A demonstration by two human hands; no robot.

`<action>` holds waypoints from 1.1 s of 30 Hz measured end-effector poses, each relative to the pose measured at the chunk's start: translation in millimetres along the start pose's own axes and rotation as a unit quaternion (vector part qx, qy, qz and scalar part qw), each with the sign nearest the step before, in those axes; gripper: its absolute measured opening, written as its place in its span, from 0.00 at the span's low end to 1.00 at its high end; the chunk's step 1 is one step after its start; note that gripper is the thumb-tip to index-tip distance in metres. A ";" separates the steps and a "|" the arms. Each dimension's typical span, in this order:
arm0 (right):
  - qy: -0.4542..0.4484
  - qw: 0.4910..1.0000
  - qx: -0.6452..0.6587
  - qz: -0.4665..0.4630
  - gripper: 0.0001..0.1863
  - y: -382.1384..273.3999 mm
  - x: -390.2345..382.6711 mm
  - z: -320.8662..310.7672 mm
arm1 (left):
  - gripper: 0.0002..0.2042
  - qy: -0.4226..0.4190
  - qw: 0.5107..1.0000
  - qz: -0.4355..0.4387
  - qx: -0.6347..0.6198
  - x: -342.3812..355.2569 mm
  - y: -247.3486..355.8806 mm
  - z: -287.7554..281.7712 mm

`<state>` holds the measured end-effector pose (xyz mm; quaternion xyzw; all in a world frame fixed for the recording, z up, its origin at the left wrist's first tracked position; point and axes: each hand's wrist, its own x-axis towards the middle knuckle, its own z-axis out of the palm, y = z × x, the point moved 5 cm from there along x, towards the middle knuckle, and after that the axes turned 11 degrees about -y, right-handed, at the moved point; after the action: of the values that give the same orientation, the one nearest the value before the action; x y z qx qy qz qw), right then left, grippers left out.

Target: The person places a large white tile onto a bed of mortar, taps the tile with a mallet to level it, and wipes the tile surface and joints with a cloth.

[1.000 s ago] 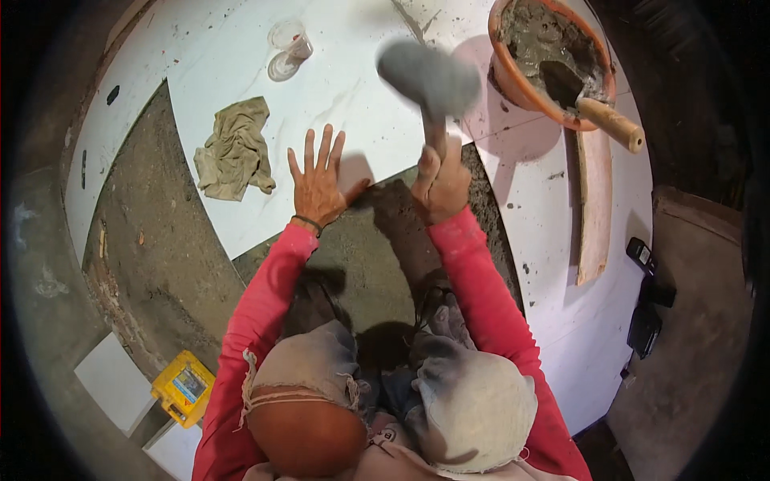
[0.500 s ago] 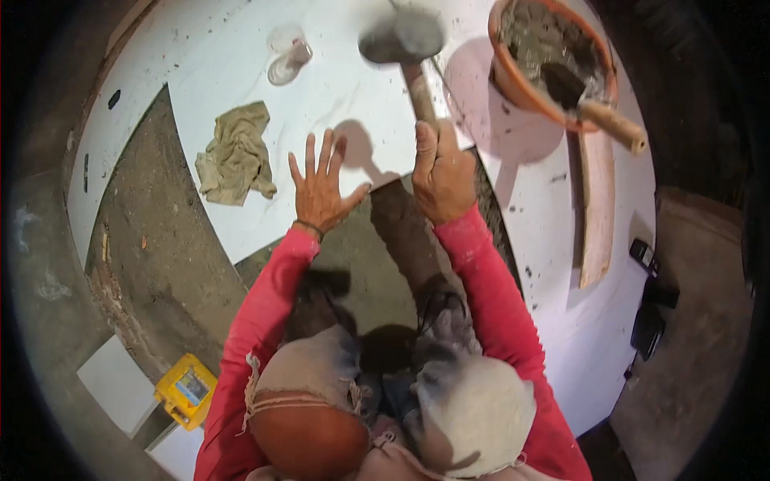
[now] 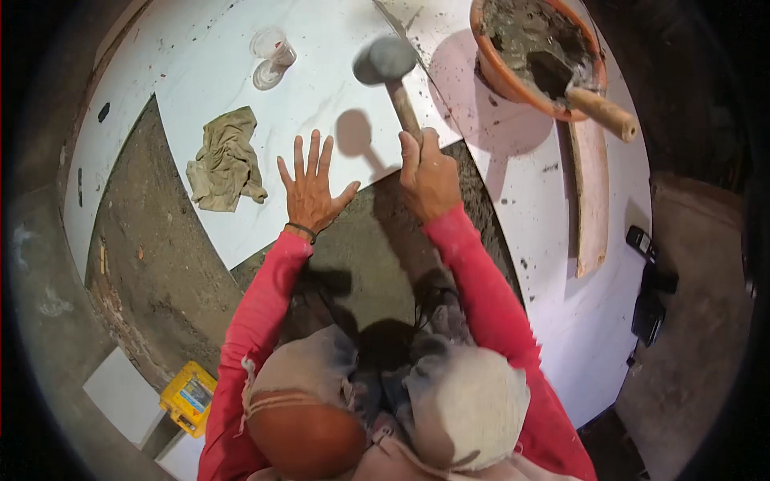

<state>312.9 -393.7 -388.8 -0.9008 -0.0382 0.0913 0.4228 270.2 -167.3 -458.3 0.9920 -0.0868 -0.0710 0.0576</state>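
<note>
My right hand grips the wooden handle of a rubber mallet, thumb laid along the handle. The mallet's dark grey head is over the white marbled tile; whether it touches the tile I cannot tell. Flat on the same tile, near its front edge, rests my left hand, fingers spread and holding nothing. To its left lies a crumpled olive cloth. Beyond the cloth stands a small clear plastic cup. Bare grey mortar shows between the tile and my knees.
An orange bucket of wet mortar is at the far right, with a wooden-handled trowel in it. A wooden strip lies on the right-hand tiles. A yellow case sits at the lower left; dark devices lie along the right edge.
The mallet head, blurred earlier, now shows sharply and sits slightly lower and farther left. My left hand stays spread on the tile. The whole view has shifted slightly.
</note>
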 end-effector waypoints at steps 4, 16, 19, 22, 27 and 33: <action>0.081 0.991 0.018 -0.106 0.15 -5.4 0.5 -9.0 | 0.51 -0.014 1.000 -0.008 0.011 -1.8 -0.6 0.8; -0.037 0.996 -0.049 0.072 0.15 5.8 1.5 -5.1 | 0.49 -0.022 1.000 -0.008 0.003 0.9 -0.4 -0.2; 0.065 0.988 0.043 -0.130 0.19 -17.5 -1.9 -18.2 | 0.49 -0.049 0.999 -0.022 0.011 2.1 -2.2 1.3; -0.026 0.999 -0.036 0.015 0.17 -8.9 0.9 -10.9 | 0.50 -0.015 1.000 -0.004 0.021 5.1 0.8 -2.4; 0.067 0.990 0.018 -0.122 0.21 -22.9 -5.8 -24.8 | 0.53 0.001 1.000 -0.008 0.015 20.1 9.8 -1.4; -0.004 0.998 -0.055 0.037 0.17 0.9 -5.4 -14.1 | 0.53 0.004 1.000 -0.002 0.026 26.3 15.0 2.1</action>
<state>310.4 -405.6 -379.9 -0.9230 -0.0109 0.1082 0.3690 293.1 -187.0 -461.9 0.9936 -0.0867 -0.0652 0.0322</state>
